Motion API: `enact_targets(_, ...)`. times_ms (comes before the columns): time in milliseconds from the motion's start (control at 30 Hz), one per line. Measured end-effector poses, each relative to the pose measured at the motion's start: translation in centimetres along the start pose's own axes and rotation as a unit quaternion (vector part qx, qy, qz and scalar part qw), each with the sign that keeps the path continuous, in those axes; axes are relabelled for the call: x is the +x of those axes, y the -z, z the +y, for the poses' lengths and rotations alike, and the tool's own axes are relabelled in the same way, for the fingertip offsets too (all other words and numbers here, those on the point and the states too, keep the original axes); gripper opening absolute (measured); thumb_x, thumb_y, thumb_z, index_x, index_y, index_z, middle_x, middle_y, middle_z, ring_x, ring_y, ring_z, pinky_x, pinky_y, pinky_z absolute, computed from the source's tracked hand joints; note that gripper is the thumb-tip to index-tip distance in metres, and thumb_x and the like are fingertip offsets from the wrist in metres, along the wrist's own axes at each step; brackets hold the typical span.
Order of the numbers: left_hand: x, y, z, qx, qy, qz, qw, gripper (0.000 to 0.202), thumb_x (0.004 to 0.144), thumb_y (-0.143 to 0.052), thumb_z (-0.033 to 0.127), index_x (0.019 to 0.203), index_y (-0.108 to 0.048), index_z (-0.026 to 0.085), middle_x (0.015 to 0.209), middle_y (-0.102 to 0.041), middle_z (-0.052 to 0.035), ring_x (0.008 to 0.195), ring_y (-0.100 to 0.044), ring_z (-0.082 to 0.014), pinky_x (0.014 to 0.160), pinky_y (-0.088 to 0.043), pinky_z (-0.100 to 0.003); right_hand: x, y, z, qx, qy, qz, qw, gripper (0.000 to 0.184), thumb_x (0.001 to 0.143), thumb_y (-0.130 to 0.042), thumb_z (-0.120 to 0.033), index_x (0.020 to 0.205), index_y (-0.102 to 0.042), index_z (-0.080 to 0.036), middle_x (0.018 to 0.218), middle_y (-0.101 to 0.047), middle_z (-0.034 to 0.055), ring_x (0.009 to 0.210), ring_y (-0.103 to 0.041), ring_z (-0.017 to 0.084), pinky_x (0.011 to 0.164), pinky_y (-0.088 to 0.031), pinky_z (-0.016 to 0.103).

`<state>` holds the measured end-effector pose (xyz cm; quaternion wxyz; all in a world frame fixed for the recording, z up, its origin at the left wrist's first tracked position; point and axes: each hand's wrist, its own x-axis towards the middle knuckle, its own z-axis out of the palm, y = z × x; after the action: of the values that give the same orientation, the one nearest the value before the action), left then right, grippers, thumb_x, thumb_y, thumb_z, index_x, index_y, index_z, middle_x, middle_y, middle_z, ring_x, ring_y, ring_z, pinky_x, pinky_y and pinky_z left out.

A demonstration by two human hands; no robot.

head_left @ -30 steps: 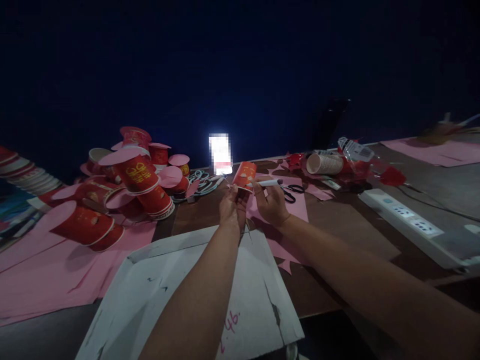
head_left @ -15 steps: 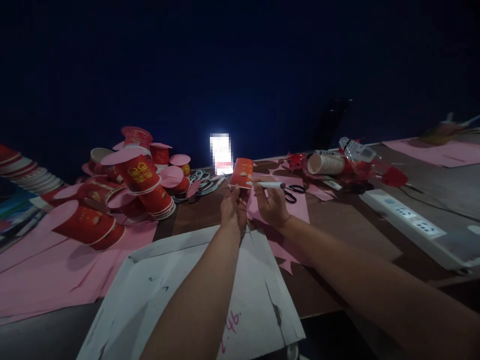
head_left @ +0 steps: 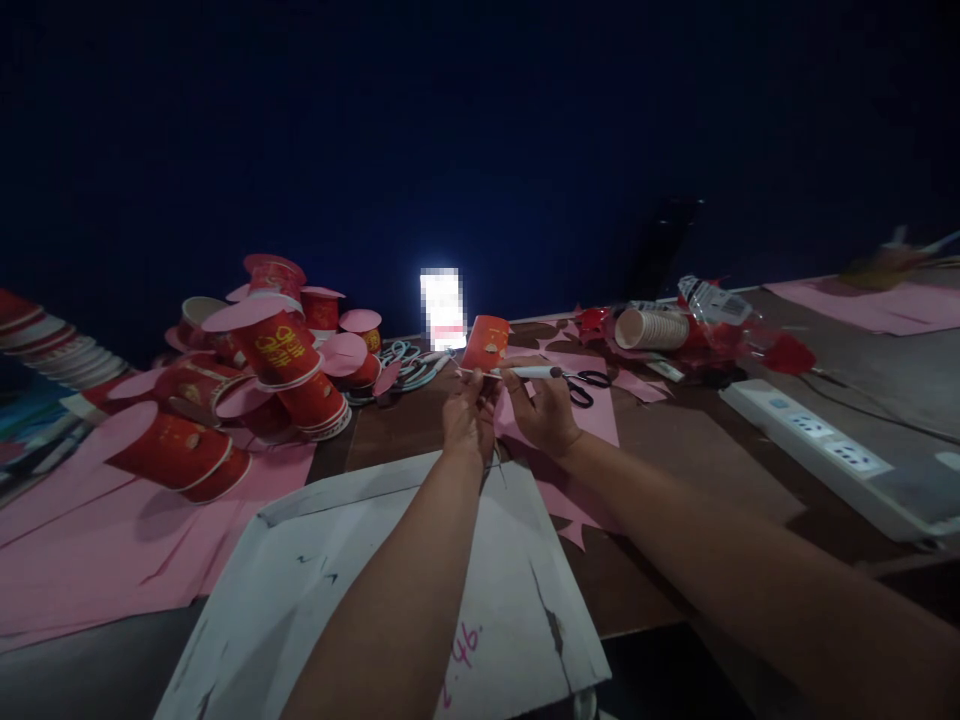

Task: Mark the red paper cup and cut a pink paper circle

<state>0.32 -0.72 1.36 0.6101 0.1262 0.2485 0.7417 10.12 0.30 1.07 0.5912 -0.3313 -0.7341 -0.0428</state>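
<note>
My left hand (head_left: 468, 418) is closed on the rim of a small red paper cup (head_left: 486, 343), held upside down above the brown table (head_left: 675, 440). My right hand (head_left: 545, 408) pinches a white marker pen (head_left: 526, 372) that lies level, its left tip against the cup's rim. Both hands hover over a pink paper sheet (head_left: 589, 410). Under my forearms lies a white sheet of card (head_left: 315, 600) with pink writing.
A heap of red paper cups (head_left: 270, 370) capped with pink discs sits at left on pink paper (head_left: 90, 540). Black scissors (head_left: 585, 385), a sleeve of stacked cups (head_left: 652, 328), a white power strip (head_left: 817, 440) and a lit phone (head_left: 441, 308) lie beyond.
The cup has turned from tilted to nearly upright-inverted in my left hand, and the marker has dropped slightly toward its rim. Everything else on the table is as before.
</note>
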Motion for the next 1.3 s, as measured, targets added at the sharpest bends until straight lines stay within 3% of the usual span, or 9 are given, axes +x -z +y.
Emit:
enact_targets(100,0.0,0.0,-0.1,0.005,-0.010,-0.020,1.000,0.010,0.069,-0.070,0.010,0.073,-0.062,0.013,0.070,-0.066,-0.0004,0.065,-0.063,-0.0087,0.076,-0.049,-0.023,0.0,0.0,0.1,-0.003,-0.004,0.000,1.000,0.013,0.091,-0.051,-0.023,0.097,-0.063,-0.023,0.095,-0.071,0.0064,0.089,-0.064,0.022,0.081,-0.048,0.041)
enact_targets(233,-0.1,0.0,-0.2,0.030,-0.020,0.003,0.999,0.010,0.070,-0.069,0.008,0.074,-0.062,0.014,0.070,-0.066,0.0015,0.063,-0.062,-0.0077,0.078,-0.048,-0.025,0.0,0.0,0.2,0.021,-0.003,-0.002,1.000,0.014,0.090,-0.051,-0.022,0.096,-0.064,-0.023,0.093,-0.071,0.0060,0.088,-0.065,0.021,0.082,-0.050,0.039)
enact_targets(633,0.6,0.7,-1.2,0.135,-0.064,0.002,0.989,0.012,0.061,-0.075,0.017,0.071,-0.069,0.014,0.070,-0.066,0.0013,0.066,-0.061,-0.0078,0.079,-0.047,-0.023,0.2,0.2,-0.2,0.036,-0.018,-0.010,0.999,0.018,0.092,-0.050,-0.024,0.098,-0.067,-0.025,0.092,-0.072,0.0046,0.091,-0.066,0.021,0.086,-0.049,0.040)
enact_targets(867,0.8,1.7,-1.2,0.243,-0.094,-0.061,0.964,0.022,0.065,-0.074,0.031,0.081,-0.073,0.016,0.078,-0.069,-0.0019,0.073,-0.062,-0.0126,0.079,-0.047,-0.027,0.1,0.2,0.1,0.041,-0.017,-0.008,0.999,0.017,0.091,-0.051,-0.025,0.100,-0.065,-0.024,0.094,-0.071,0.0052,0.091,-0.065,0.021,0.088,-0.049,0.039)
enact_targets(1100,0.5,1.8,-0.7,0.342,-0.126,-0.036,0.931,0.021,0.068,-0.071,0.034,0.079,-0.073,0.016,0.070,-0.065,0.0008,0.066,-0.058,-0.0116,0.069,-0.044,-0.024,0.2,0.2,0.2,0.029,-0.014,-0.004,0.999,0.016,0.092,-0.050,-0.027,0.099,-0.064,-0.024,0.095,-0.071,0.0062,0.093,-0.064,0.021,0.085,-0.049,0.040)
enact_targets(1300,0.1,1.5,-0.6,0.352,-0.137,-0.048,0.925,0.020,0.070,-0.069,0.033,0.077,-0.072,0.015,0.067,-0.063,0.0017,0.065,-0.056,-0.0108,0.065,-0.043,-0.022,0.2,0.1,0.1,0.038,-0.032,0.004,0.999,0.017,0.093,-0.048,-0.027,0.097,-0.063,-0.022,0.090,-0.071,0.0059,0.087,-0.065,0.019,0.082,-0.051,0.038)
